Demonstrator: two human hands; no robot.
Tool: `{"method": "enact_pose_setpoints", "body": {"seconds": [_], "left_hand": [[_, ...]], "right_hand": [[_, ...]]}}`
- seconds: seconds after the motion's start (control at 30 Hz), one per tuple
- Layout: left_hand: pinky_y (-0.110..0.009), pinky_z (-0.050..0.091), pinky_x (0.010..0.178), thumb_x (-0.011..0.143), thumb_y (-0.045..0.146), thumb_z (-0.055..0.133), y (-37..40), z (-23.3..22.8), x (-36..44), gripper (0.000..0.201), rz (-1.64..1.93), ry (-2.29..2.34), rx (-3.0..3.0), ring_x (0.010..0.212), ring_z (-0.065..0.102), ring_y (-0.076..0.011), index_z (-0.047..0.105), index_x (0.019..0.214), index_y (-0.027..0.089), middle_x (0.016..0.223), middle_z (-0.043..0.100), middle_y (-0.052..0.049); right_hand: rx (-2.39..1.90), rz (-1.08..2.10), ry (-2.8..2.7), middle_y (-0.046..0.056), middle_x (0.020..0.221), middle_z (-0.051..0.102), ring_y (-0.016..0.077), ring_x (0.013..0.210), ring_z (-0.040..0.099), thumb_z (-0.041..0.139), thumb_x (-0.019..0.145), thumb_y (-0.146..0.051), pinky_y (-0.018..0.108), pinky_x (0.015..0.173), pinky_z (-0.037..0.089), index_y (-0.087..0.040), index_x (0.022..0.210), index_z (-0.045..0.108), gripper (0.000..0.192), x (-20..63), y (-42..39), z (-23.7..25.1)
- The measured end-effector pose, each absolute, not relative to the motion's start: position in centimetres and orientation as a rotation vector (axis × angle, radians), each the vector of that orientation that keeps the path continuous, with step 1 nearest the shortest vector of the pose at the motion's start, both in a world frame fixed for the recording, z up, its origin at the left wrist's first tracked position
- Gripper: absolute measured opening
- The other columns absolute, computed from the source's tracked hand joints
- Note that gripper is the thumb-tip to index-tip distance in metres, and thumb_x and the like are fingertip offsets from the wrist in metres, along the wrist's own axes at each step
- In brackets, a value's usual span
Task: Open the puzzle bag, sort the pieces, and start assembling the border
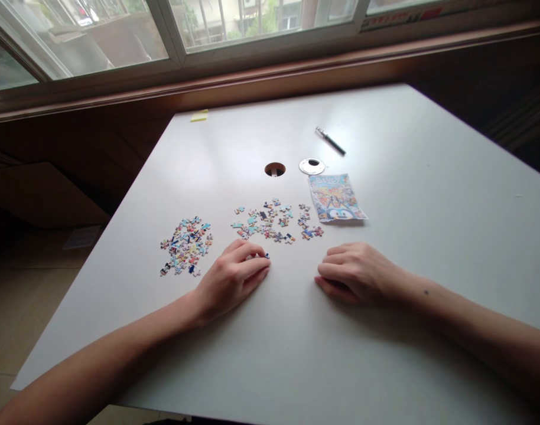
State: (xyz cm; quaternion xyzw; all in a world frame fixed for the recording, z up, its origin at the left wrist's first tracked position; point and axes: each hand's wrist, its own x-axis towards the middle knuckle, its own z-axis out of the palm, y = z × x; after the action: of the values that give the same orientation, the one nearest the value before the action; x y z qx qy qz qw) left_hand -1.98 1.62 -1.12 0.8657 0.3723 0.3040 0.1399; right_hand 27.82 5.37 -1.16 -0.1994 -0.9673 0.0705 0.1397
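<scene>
Between the fingertips of my left hand [235, 271] is a small dark blue puzzle piece [267, 255], mostly covered by the fingers. My right hand [358, 273] rests on the white table with its fingers curled in; whatever lies under them, if anything, is hidden. A dense pile of jigsaw pieces [185, 245] lies left of my left hand. Beyond my hands, a looser spread of jigsaw pieces [263, 221] reaches toward a small column of pieces [304, 218]. Past my right hand lies a colourful picture sheet [338, 198] with a penguin-like figure.
The white table [429, 195] has a round cable hole [275, 170] with its metal cover [312, 166] beside it. Farther back are a dark pen-like object [330, 141] and a yellow sticky note [199, 115]. A window [261, 23] runs behind the far edge.
</scene>
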Motion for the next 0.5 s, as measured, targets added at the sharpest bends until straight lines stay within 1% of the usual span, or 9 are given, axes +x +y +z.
{"method": "enact_pose_setpoints", "body": {"seconds": [0.1,0.23,0.3,0.4,0.5], "left_hand": [[-0.031,0.052,0.089,0.096,0.01,0.056,1.61,-1.27,-2.13,0.011,0.889,1.082,2.442,0.096,0.059,-0.017,0.063,0.098,0.018,0.102,0.068,-0.005],[-0.028,0.053,0.083,0.094,0.01,0.057,1.49,-1.4,-2.14,0.015,0.934,1.177,2.337,0.092,0.062,-0.0155,0.062,0.105,0.018,0.097,0.067,-0.005],[-0.027,0.054,0.081,0.092,0.009,0.058,1.43,-1.34,-2.09,0.02,0.935,1.201,2.301,0.089,0.062,-0.0149,0.062,0.11,0.018,0.098,0.066,-0.005],[-0.027,0.054,0.084,0.094,0.008,0.055,1.5,-1.22,-2.1,0.026,0.921,1.172,2.313,0.092,0.063,-0.0149,0.063,0.116,0.019,0.103,0.066,-0.006],[-0.029,0.053,0.086,0.096,0.012,0.058,1.66,-1.19,-2.26,0.02,0.929,1.134,2.412,0.094,0.062,-0.0162,0.065,0.114,0.021,0.1,0.069,-0.005]], "right_hand": [[-0.574,0.203,-2.79,0.0,0.058,0.052,0.0145,0.055,0.042,0.045,0.099,-0.024,0.032,0.057,0.024,-0.021,0.063,0.046,0.036,27.77,5.34,-1.07],[-0.565,0.189,-2.79,0.0,0.058,0.051,0.0146,0.056,0.042,0.045,0.099,-0.024,0.032,0.057,0.024,-0.021,0.063,0.045,0.036,27.66,5.33,-0.95],[-0.565,0.189,-2.786,0.0,0.057,0.051,0.0145,0.055,0.041,0.045,0.099,-0.023,0.032,0.057,0.024,-0.021,0.063,0.044,0.036,27.62,5.33,-0.88],[-0.567,0.192,-2.781,0.0,0.057,0.051,0.0142,0.055,0.041,0.045,0.099,-0.024,0.032,0.057,0.024,-0.021,0.062,0.044,0.037,27.62,5.35,-0.81],[-0.576,0.19,-2.794,0.0,0.058,0.052,0.0145,0.056,0.042,0.045,0.099,-0.024,0.032,0.058,0.025,-0.021,0.063,0.044,0.037,27.68,5.38,-0.83]]}}
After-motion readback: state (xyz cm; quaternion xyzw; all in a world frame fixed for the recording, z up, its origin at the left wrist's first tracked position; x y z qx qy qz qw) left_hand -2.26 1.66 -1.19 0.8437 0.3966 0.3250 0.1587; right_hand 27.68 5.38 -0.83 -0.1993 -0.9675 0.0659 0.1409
